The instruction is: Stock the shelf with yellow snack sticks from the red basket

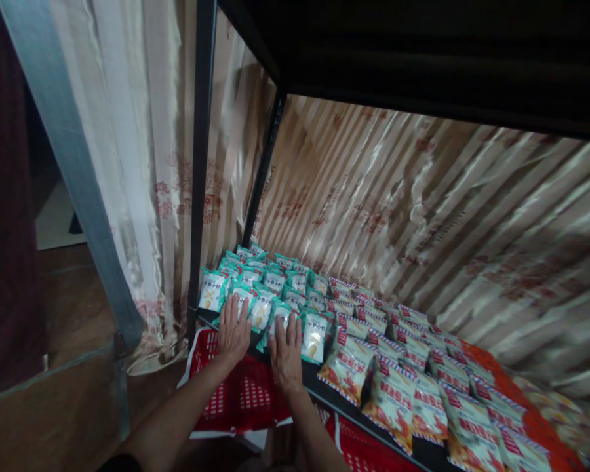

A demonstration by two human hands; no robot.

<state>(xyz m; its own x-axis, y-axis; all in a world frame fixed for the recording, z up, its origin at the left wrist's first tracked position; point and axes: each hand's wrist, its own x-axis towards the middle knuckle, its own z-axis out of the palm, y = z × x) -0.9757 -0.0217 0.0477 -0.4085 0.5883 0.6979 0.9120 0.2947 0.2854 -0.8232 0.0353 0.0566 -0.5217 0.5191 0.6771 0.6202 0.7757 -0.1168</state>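
My left hand (pixel 233 331) lies flat, fingers stretched out, against the front row of teal-and-white snack packets (pixel 270 288) on a black shelf (pixel 334 396). My right hand (pixel 286 354) rests beside it, also flat and spread, its fingertips touching a teal packet (pixel 281 318). Neither hand grips anything. To the right, rows of red-and-white snack packets (pixel 403 387) fill the rest of the shelf.
A black shelf post (pixel 199 164) stands at the left corner, with a dark upper shelf (pixel 423 46) overhead. Shiny beige curtain (pixel 423 210) hangs behind. A red-and-white basket (pixel 240 393) sits below the shelf edge on a brown floor.
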